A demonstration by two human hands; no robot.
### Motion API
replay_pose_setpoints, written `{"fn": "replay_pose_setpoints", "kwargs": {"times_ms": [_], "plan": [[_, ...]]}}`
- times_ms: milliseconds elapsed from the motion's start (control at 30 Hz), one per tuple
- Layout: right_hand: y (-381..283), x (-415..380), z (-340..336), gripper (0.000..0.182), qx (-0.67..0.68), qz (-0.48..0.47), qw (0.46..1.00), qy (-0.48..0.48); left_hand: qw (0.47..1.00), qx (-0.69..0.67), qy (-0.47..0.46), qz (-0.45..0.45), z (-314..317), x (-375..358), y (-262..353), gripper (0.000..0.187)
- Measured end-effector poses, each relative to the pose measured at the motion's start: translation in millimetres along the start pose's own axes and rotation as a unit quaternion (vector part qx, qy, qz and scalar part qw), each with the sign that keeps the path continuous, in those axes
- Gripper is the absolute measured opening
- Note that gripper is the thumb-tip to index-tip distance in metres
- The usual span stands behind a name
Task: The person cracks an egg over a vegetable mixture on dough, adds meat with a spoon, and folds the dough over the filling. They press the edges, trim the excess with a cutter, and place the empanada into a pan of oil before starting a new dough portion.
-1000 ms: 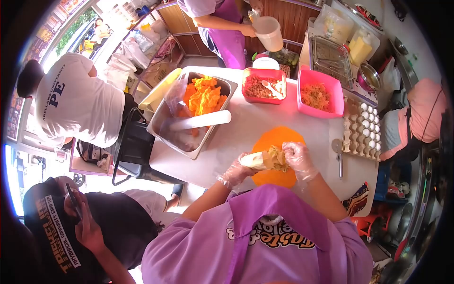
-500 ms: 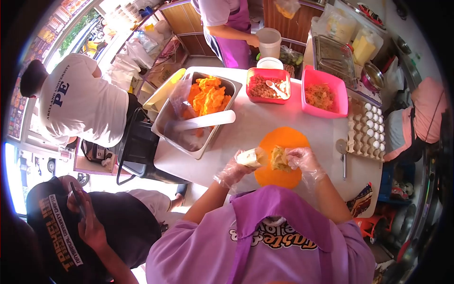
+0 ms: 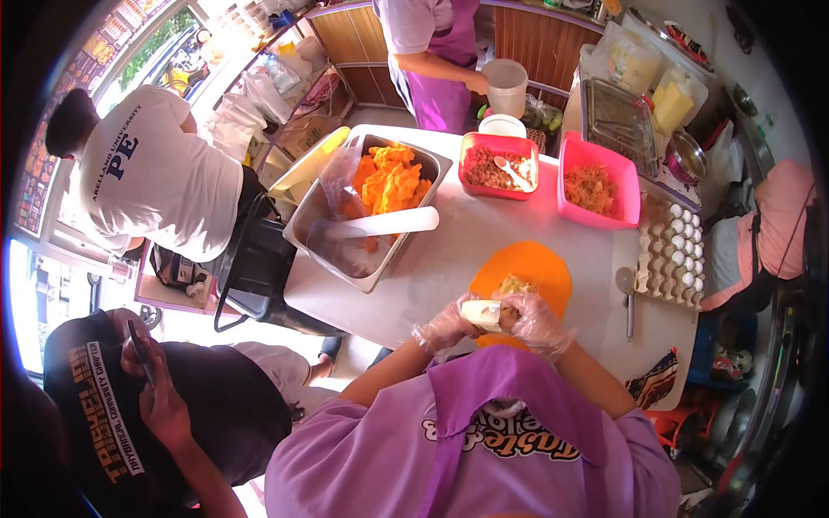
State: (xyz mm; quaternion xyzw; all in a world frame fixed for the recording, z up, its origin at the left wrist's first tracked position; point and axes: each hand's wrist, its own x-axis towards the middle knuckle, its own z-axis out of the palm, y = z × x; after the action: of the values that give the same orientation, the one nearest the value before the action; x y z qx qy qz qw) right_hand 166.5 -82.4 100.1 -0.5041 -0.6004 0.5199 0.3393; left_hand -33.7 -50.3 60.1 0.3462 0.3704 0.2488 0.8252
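My left hand point(image 3: 447, 325), in a clear plastic glove, is closed around a small whitish, cylinder-shaped thing point(image 3: 480, 313) whose kind I cannot make out. My right hand point(image 3: 537, 325), gloved too, has its fingers curled against the right end of that same thing. Both hands are over the near part of a flat orange dough sheet point(image 3: 544, 274) on the table. A small heap of pale shredded filling point(image 3: 515, 285) lies on the sheet, just beyond my fingers and partly hidden by them.
A steel pan point(image 3: 298, 235) holds orange dough and a white paddle point(image 3: 389, 223). Behind the sheet are a red tub point(image 3: 466, 185) of minced filling and a pink tub point(image 3: 561, 194) of shreds. An egg tray point(image 3: 648, 268) and pastry wheel point(image 3: 628, 302) lie right. Several people stand around.
My hands have come together nearer my body; the right one has left the shredded filling, which now rests on the sheet, and meets the whitish thing. The view has shifted slightly.
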Motion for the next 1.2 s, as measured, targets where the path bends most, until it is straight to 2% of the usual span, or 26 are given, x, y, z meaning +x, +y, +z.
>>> {"fn": "replay_pose_setpoints", "kwargs": {"times_ms": [133,200,267,333,400,500,533,567,600,667,700,733,767,800,833,867,967,1133,1200], "plan": [[-5,-1,2,0.023,-0.014,-0.009,1.000,0.016,1.000,0.013,-0.005,-0.006,-2,2,-2,0.055],[-1,0,5,0.014,0.018,-0.073,0.995,0.062,1.000,0.004,-0.017,-0.003,-4,4,-5,0.055],[-6,-1,6,0.011,0.012,-0.049,0.996,0.080,1.000,-0.005,-0.028,-0.001,-6,7,-9,0.056],[-8,-1,6,0.008,0.006,-0.022,0.995,0.097,0.999,0.047,-0.007,0.007,-4,9,-10,0.053],[1,-1,8,0.008,-0.081,-0.090,0.980,0.156,0.999,0.050,0.005,0.013,-2,9,-9,0.053],[19,0,5,0.009,-0.142,-0.111,0.970,0.166,0.993,0.113,-0.005,0.034,-17,21,-24,0.053],[24,1,-1,0.008,-0.146,-0.096,0.975,0.137,0.995,0.095,0.013,0.029,-12,16,-19,0.054],[22,2,-1,0.007,-0.173,-0.129,0.960,0.179,0.996,0.076,0.031,0.024,-5,10,-9,0.054],[22,0,-7,0.004,-0.139,-0.046,0.975,0.165,0.996,0.062,0.052,0.026,-5,6,-5,0.055],[76,13,-21,0.008,-0.003,-0.074,0.962,0.264,0.992,0.014,0.113,0.046,-16,6,-5,0.058],[77,10,-38,0.011,0.033,0.020,0.968,0.250,0.986,-0.021,0.155,0.058,-23,5,-6,0.060],[75,7,-52,0.015,0.072,0.109,0.964,0.232,0.986,-0.040,0.144,0.071,-31,2,-4,0.061],[77,4,-58,0.015,0.072,0.117,0.963,0.231,0.985,-0.059,0.137,0.085,-39,-1,-1,0.062],[79,3,-61,0.018,0.061,0.131,0.967,0.211,0.988,-0.078,0.102,0.090,-45,-4,3,0.061],[81,4,-63,0.021,0.049,0.141,0.970,0.192,0.987,-0.079,0.104,0.088,-46,-7,4,0.061],[98,5,-57,0.027,-0.023,0.066,0.976,0.206,0.986,-0.070,0.114,0.094,-46,-8,6,0.060],[71,3,-42,0.030,-0.096,0.097,0.977,0.161,0.986,-0.060,0.121,0.100,-43,-9,9,0.059],[82,4,-30,0.025,-0.084,0.088,0.970,0.210,0.988,-0.083,0.101,0.085,-41,-5,2,0.059],[88,4,-31,0.023,-0.173,0.123,0.960,0.183,0.988,-0.083,0.103,0.085,-39,-6,1,0.059]]}}
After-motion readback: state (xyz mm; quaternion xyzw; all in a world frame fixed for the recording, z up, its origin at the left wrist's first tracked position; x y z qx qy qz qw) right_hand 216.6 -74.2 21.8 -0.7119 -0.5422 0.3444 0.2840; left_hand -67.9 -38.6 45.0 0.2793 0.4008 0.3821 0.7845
